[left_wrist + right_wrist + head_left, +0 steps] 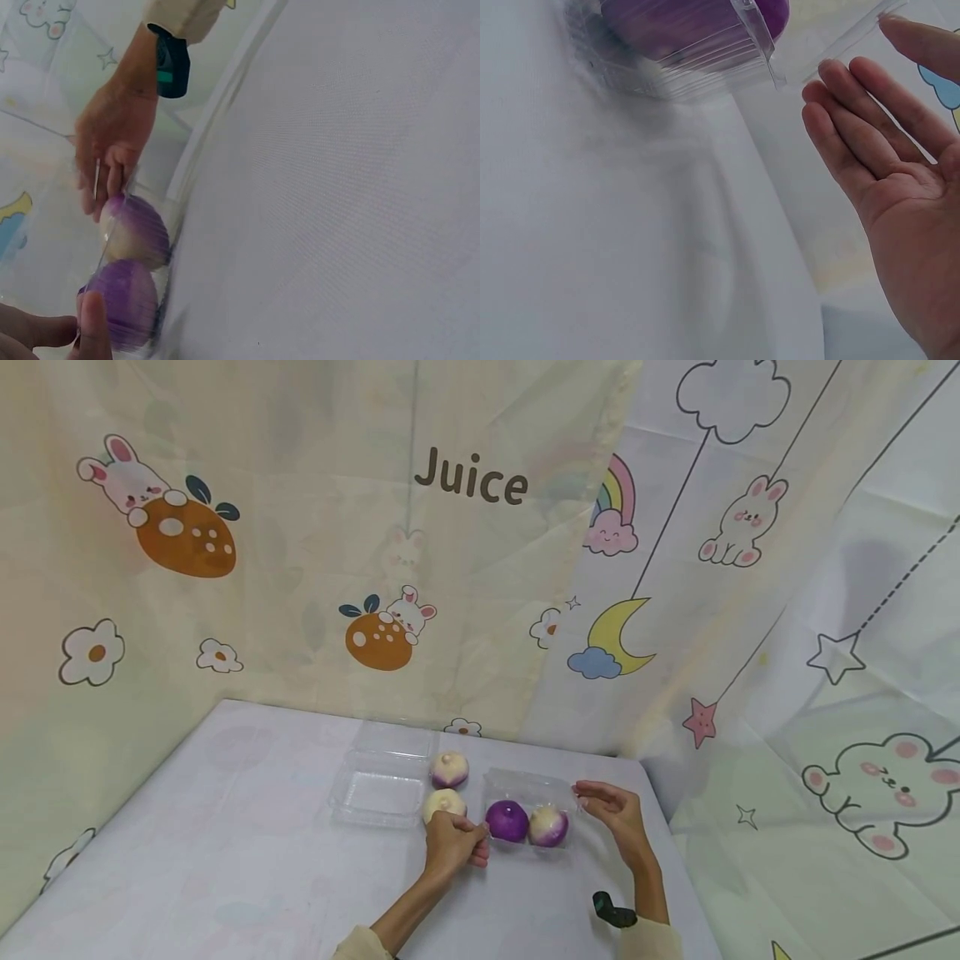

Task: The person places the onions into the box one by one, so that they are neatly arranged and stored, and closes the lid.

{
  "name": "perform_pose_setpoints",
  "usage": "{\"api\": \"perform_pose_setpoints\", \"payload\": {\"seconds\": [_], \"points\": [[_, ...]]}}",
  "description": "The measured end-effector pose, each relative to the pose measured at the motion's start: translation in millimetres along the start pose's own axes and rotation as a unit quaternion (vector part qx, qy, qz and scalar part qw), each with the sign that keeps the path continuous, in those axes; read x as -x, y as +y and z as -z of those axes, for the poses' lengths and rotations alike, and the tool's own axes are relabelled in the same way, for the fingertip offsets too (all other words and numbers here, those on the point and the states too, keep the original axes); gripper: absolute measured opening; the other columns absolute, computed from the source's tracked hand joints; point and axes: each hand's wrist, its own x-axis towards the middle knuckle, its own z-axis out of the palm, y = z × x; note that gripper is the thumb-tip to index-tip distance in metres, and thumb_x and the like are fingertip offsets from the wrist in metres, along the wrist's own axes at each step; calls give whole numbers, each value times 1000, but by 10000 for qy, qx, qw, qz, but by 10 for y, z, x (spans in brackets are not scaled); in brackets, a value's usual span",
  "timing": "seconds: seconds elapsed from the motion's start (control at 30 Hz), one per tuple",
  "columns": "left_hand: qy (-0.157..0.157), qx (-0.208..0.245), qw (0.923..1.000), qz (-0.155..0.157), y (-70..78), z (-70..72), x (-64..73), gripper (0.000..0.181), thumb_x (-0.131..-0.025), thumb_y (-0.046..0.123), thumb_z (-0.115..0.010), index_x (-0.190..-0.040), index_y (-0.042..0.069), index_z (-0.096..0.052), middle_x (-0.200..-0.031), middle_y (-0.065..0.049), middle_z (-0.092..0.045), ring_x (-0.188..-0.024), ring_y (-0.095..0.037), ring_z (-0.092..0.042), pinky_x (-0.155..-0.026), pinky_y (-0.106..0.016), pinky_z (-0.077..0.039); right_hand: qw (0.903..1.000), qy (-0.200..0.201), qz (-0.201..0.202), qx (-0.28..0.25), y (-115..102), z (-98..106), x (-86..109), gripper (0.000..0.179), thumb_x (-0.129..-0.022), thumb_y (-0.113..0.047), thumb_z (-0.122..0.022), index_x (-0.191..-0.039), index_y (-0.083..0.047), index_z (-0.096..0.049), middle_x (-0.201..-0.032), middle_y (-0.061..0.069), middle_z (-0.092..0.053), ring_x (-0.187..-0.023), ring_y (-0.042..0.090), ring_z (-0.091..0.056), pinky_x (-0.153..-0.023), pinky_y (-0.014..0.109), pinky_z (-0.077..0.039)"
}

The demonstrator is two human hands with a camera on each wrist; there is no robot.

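A clear plastic clamshell box [536, 846] holds two onion-shaped pieces, one purple [507, 821] and one cream with purple [549, 827]. Its lid [525, 783] stands raised at the back. My left hand [452, 845] pinches the box's left rim between thumb and finger, as the left wrist view shows. At the lid's right edge is my right hand [618, 818]; in the right wrist view its thumb [922, 45] touches the lid edge while the other fingers extend straight. Two more cream-and-purple pieces, a far one [450, 769] and a near one [444, 804], sit left of the box, the near one partly behind my left hand.
A second clear clamshell box [378, 821] lies opened at the left, with nothing inside. Both boxes are on a white-covered table [247, 860]. Printed curtains [300, 527] hang behind and at the sides. A dark band [613, 911] is on my right wrist.
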Motion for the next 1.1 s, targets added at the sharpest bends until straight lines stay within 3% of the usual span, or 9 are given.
{"api": "perform_pose_setpoints", "payload": {"seconds": [0.3,0.5,0.7,0.87,1.1], "points": [[46,29,10000,37,2,-4,3,29,-104,7,-69,-86,-16,-74,-66,-13,-75,-51,-13,-73,-52,-36,-68,9999,-144,1,-71,12,-3,34,39,-101,-2,-75,-136,13,-66,-135,36,-70,-114,13,-81,-98,18,-64],[144,157,9996,206,6,-19,5,59,-114,35,-56,-85,-13,-73,-68,-19,-76,-52,-19,-75,-52,-39,-68,9997,-202,12,-134,50,-3,65,44,-99,-2,-77,-138,13,-64,-137,38,-68,-117,16,-80,-98,19,-64],[79,299,9987,397,15,-20,-15,77,-113,54,-52,-85,-14,-74,-66,-17,-76,-51,-20,-75,-52,-39,-68,9994,-255,133,-213,68,-1,82,46,-96,5,-78,-138,15,-63,-136,43,-66,-118,16,-79,-100,21,-64],[45,387,9979,519,31,-23,-16,75,-109,54,-58,-86,-15,-74,-65,-16,-75,-50,-19,-74,-52,-40,-68,9992,-276,201,-225,59,-10,87,47,-95,6,-79,-138,15,-63,-135,43,-66,-120,16,-79,-100,22,-64],[95,224,9985,496,43,-25,11,62,-105,41,-68,-89,-18,-74,-64,-13,-74,-50,-16,-73,-52,-38,-68,9992,-301,219,-133,35,-28,85,49,-93,4,-82,-138,13,-65,-136,41,-67,-124,23,-78,-103,26,-63]]}}
